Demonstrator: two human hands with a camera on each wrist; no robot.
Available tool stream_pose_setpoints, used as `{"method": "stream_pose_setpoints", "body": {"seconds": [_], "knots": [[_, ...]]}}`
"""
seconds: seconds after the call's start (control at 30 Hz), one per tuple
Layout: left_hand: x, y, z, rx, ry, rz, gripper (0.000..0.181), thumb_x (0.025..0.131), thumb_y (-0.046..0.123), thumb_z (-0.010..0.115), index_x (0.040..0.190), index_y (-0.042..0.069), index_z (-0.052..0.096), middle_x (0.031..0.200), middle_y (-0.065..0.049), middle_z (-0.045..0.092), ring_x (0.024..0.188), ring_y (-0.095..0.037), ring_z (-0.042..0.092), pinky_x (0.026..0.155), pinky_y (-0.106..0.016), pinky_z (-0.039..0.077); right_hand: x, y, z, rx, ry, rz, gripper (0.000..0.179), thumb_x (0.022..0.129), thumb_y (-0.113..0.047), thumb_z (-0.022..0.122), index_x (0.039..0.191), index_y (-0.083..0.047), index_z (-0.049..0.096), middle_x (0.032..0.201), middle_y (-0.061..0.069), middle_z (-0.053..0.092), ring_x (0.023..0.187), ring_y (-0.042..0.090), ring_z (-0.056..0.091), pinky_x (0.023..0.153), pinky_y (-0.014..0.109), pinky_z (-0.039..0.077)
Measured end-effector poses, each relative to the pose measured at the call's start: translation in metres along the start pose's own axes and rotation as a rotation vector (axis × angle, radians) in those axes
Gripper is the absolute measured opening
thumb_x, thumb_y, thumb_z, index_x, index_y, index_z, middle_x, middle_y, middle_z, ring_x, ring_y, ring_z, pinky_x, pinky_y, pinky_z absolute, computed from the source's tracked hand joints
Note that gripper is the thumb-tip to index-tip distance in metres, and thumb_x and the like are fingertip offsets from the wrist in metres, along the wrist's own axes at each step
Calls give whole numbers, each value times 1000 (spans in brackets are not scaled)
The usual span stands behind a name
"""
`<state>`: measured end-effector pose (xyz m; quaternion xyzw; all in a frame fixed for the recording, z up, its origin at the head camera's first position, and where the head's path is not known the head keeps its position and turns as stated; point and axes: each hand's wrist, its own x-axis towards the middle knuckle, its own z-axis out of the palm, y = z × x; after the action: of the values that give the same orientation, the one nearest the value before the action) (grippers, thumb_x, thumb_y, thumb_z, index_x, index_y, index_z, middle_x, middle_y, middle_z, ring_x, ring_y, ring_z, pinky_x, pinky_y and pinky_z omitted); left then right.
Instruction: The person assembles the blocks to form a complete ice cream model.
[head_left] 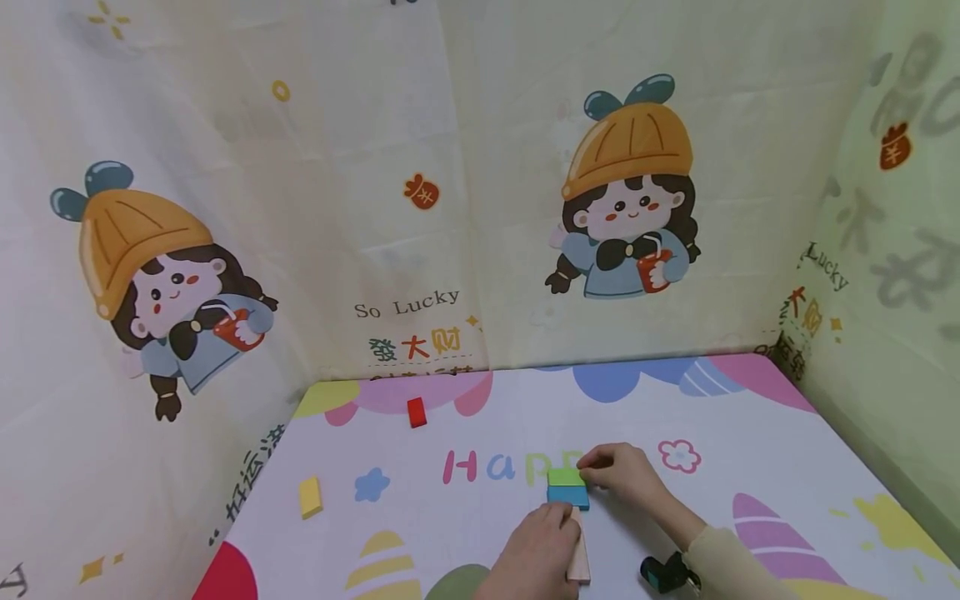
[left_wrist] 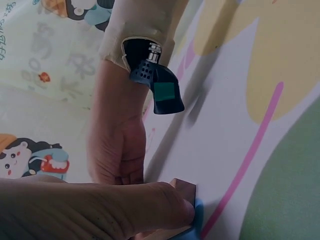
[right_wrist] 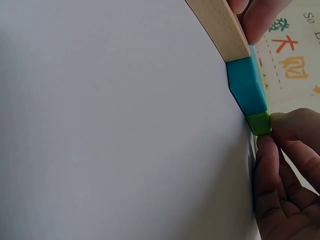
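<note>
In the head view a bare wooden block [head_left: 581, 557] lies lengthwise on the table, its far end against a blue block [head_left: 567, 497]. Beyond that and touching it sits a green block [head_left: 566, 477], so the three form a line. My left hand [head_left: 534, 550] grips the wooden block from its left side, the thumb [left_wrist: 170, 205] along it in the left wrist view. With thumb and finger, my right hand [head_left: 624, 477] pinches the end of the green block [right_wrist: 259, 123]. The blue block [right_wrist: 247, 87] is between the other two.
A yellow block [head_left: 311, 497] stands to the left on the patterned table [head_left: 420, 492]. Farther back is a red block [head_left: 417, 412]. Printed cloth walls [head_left: 517, 333] close off the back and sides. A small black camera [head_left: 666, 573] is strapped at my right wrist.
</note>
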<state>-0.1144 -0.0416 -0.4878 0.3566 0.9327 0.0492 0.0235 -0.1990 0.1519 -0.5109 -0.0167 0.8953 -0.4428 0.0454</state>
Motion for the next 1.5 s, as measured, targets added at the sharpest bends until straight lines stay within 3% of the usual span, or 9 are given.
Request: {"method": "stream_pose_setpoints", "body": {"seconds": [0.17, 0.3, 0.47, 0.57, 0.67, 0.8, 0.93, 1.17, 1.5], "knots": [[0, 0, 1, -14, -5, 10, 51, 80, 36, 87, 122, 16, 68, 134, 3, 58, 120, -10, 54, 104, -24, 48, -2, 0, -2, 10, -9, 9, 6, 85, -13, 82, 90, -14, 79, 85, -3, 73, 74, 14, 59, 64, 26, 51], [-1, 0, 4, 10, -7, 17, 55, 81, 38, 86, 126, 15, 66, 139, 2, 57, 126, -10, 54, 104, -25, 49, -6, 1, -4, 9, -32, -48, 12, 88, -18, 81, 98, -12, 78, 91, -3, 75, 79, 11, 63, 67, 26, 51], [-6, -4, 11, -31, -49, -29, 68, 84, 45, 83, 140, 17, 58, 152, 0, 50, 140, -13, 48, 105, -28, 50, -17, 4, -7, -112, -58, -331, 18, 90, -20, 79, 105, -13, 74, 105, -2, 71, 91, 14, 66, 77, 29, 55], [-13, -8, 15, -106, -87, -109, 79, 86, 52, 80, 150, 18, 49, 158, -1, 45, 146, -15, 44, 106, -31, 51, -28, 4, -8, -253, -49, -529, 20, 87, -21, 81, 104, -19, 72, 115, -2, 66, 102, 20, 65, 87, 39, 57], [-20, -15, 17, -184, -119, -208, 88, 83, 56, 81, 155, 19, 45, 160, -1, 43, 147, -17, 43, 108, -33, 50, -41, 3, -9, -364, -67, -632, 25, 86, -32, 83, 106, -26, 70, 124, -2, 65, 109, 20, 65, 91, 46, 56], [-27, -30, 15, -264, -158, -295, 93, 79, 61, 82, 155, 21, 45, 161, -1, 43, 145, -19, 44, 110, -40, 49, -58, 2, -9, -465, -124, -624, 44, 84, -61, 77, 118, -33, 69, 135, -3, 62, 118, 20, 63, 91, 50, 53], [-33, -45, 12, -324, -164, -322, 94, 79, 71, 75, 155, 23, 47, 161, -1, 43, 142, -23, 47, 110, -48, 49, -69, 0, -10, -505, -170, -578, 66, 81, -80, 64, 128, -35, 66, 146, 1, 56, 128, 25, 60, 95, 55, 50], [-35, -70, 1, -323, -79, -335, 80, 87, 66, 69, 150, 19, 53, 156, -7, 49, 139, -28, 49, 110, -54, 47, -68, -2, -9, -448, -242, -551, 63, 83, -72, 70, 130, -31, 63, 151, 8, 53, 126, 34, 62, 99, 54, 54], [-27, -116, -11, -213, 43, -342, 60, 92, 42, 73, 138, 7, 62, 146, -19, 56, 136, -36, 53, 108, -56, 47, -66, -6, -7, -461, -280, -543, 58, 83, -65, 75, 127, -28, 63, 149, 7, 53, 129, 28, 60, 103, 43, 54]]}}
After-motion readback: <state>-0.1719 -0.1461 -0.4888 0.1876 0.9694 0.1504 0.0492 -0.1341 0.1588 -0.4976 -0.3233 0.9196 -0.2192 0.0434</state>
